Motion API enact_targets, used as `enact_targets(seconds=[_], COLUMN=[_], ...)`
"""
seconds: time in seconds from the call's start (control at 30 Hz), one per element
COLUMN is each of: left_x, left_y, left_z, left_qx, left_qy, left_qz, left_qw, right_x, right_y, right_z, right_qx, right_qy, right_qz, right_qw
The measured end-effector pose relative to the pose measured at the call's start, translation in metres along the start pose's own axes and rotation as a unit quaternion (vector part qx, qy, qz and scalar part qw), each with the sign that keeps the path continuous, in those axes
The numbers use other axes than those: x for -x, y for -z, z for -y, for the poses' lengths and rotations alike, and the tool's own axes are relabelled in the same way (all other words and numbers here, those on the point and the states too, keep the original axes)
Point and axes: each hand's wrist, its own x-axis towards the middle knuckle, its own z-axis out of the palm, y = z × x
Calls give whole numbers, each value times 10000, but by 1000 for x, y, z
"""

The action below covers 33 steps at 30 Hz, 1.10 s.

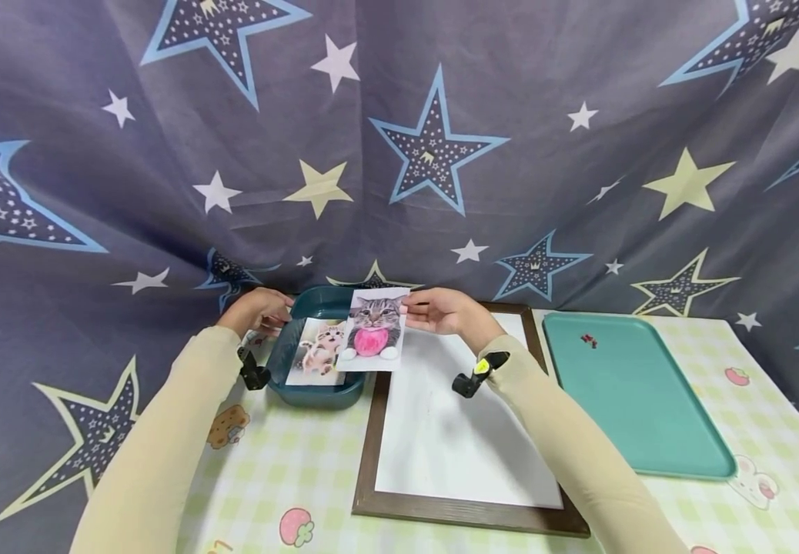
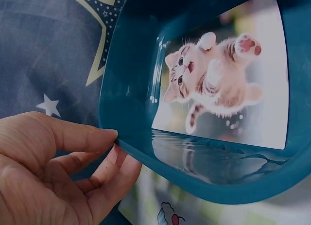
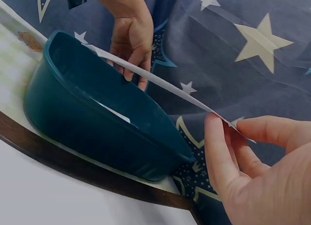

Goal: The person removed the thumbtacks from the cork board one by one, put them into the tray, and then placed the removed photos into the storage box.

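My right hand (image 1: 439,310) pinches a photo card of a grey tabby cat with a pink heart (image 1: 375,331) by its edge, over the right side of a dark teal plastic basin (image 1: 316,398). From the side, in the right wrist view, the card (image 3: 170,89) appears as a thin tilted sheet above the basin. With thumb and fingers my left hand (image 2: 73,162) pinches the basin's rim (image 2: 133,154). Inside the basin lies another photo card, of a light kitten (image 2: 214,79). The tabby card hides part of the basin in the head view.
Right of the basin lies a brown-framed white board (image 1: 469,454). Beyond it is a teal tray (image 1: 649,400) with small red pieces (image 1: 590,340). A checked cloth (image 1: 261,477) covers the table, and a star-patterned curtain (image 1: 545,192) hangs close behind.
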Motion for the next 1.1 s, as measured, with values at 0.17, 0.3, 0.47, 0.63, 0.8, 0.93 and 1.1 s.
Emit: enact_targets(seconds=[0.17, 0.3, 0.47, 0.63, 0.8, 0.93, 1.1], left_x=[0, 0, -1, -3, -3, -3, -4], left_y=[0, 0, 0, 0, -1, -2, -1], left_z=[0, 0, 0, 2, 2, 2, 4], left_qx=[14, 56, 41, 56, 54, 67, 18], left_qy=[-5, 3, -12, 2, -22, -81, -103], left_qz=[19, 45, 42, 35, 18, 24, -14], left_qw=[10000, 10000, 10000, 10000, 10000, 9999, 9999], right_x=[-7, -11, -18, -23, -24, -25, -29], right_y=[-12, -21, -30, -37, -45, -51, -58], right_z=[-4, -7, -11, -16, -19, -20, -23], right_qx=[45, 130, 69, 76, 168, 178, 188], right_qy=[-22, 12, 14, 7, -20, -33, -89], right_qz=[-70, -155, -168, -155, -190, -276, -417], right_qw=[10000, 9998, 9998, 9999, 9997, 9995, 9989])
